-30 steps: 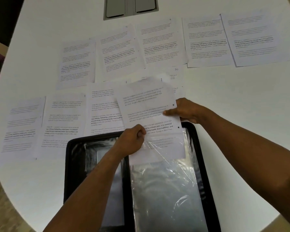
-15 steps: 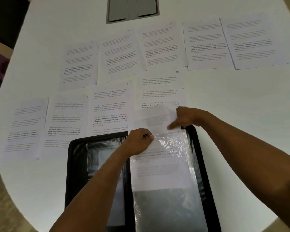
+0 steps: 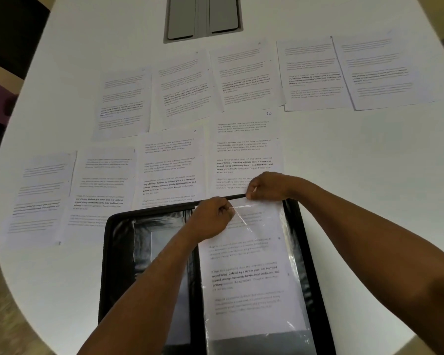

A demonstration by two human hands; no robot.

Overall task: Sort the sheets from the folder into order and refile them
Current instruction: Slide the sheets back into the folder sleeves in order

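Head view: black folder [image 3: 149, 252] lay open on the white surface [image 3: 356, 175], near edge, spine running away from the camera. Right half held a clear plastic sleeve [image 3: 296, 298] with a printed sheet [image 3: 244, 278] inside it, reaching nearly to the sleeve's top edge; a strip of empty sleeve showed below the sheet.

Left hand [image 3: 212, 217] was curled, fingers pinching the sleeve's top edge near the spine. Right hand [image 3: 267, 187] was also curled, pinching at the folder's top rim just beyond the sleeve; whether it gripped the sleeve, the sheet corner or both, can't tell. Both forearms crossed the folder from the near side.

Loose sheets were spread face-up on the surface past the folder, in two rows. Far row [image 3: 246, 75]: five sheets side by side, the two rightmost overlapping. Near row [image 3: 105, 185]: four sheets, the two right ones hand-marked 9 [image 3: 173, 160] and 10 [image 3: 244, 147]; the folder's top edge overlapped their lower ends. Text on the rest too blurred for page numbers.

Grey recessed panel [image 3: 203, 17] sat in the surface at the far end.
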